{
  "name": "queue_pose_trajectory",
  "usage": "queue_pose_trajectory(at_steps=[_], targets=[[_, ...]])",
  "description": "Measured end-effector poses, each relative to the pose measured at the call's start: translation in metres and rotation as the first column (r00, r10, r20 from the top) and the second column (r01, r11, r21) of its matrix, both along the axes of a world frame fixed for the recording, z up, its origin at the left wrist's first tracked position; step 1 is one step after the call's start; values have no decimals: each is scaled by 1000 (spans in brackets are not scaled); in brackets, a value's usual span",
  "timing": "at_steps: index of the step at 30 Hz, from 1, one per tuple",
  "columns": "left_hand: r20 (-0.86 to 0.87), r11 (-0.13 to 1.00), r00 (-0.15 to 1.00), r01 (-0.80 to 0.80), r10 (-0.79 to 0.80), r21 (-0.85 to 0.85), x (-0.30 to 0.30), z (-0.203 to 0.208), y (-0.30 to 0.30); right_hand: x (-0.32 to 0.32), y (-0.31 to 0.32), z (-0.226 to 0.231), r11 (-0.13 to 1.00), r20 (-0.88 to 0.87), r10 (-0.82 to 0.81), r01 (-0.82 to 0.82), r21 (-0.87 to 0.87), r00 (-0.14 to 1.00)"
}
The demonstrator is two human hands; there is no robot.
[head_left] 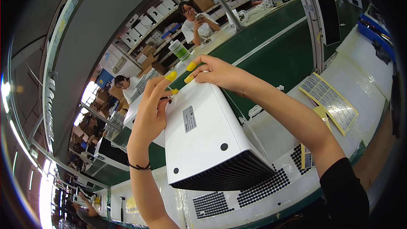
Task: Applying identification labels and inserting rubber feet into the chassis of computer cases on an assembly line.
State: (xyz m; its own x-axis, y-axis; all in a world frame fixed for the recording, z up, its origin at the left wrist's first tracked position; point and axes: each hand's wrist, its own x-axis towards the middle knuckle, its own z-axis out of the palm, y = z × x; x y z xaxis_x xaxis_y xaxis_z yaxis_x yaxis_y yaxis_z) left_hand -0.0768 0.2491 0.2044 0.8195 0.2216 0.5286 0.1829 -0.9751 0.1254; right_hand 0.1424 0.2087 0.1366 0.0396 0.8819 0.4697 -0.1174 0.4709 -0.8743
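Note:
A white box-shaped device [197,121] with a black ribbed grille [227,171] at its near end stands tilted in front of me. Its upturned face bears a grey label [189,118] and two round black feet [224,146] near the grille. My left hand [150,106] grips the far left edge, fingers bent and thumb along the side; a small dark spot shows by its fingertips, too small to name. My right hand [212,72] closes around the far right corner, fingertips pointing toward the left ones. Yellow finger covers sit on fingertips of both hands.
Sheets of round black pads [210,204] lie on the bench below the device. Yellow-edged label sheets [330,101] are at right, near a blue tray [373,32]. A metal post [311,25] rises behind. Beyond the green conveyor [271,48] stands a green-labelled bottle [179,51]; several people are nearby.

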Motion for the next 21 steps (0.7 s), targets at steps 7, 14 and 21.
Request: queue_pose_trajectory(at_steps=[7,14,21], targets=[[-64,995,997,35,-41,-88,-3,1,-1,2,0,-2,1000,-36,12,-12,4,999],[-278,987,953,-78,116,144,11,18,-10,1,-1,-2,1000,-63,26,-27,-16,998],[-144,994,987,-87,76,-67,8,12,9,2,2,-6,1000,-72,-11,11,-10,997]])
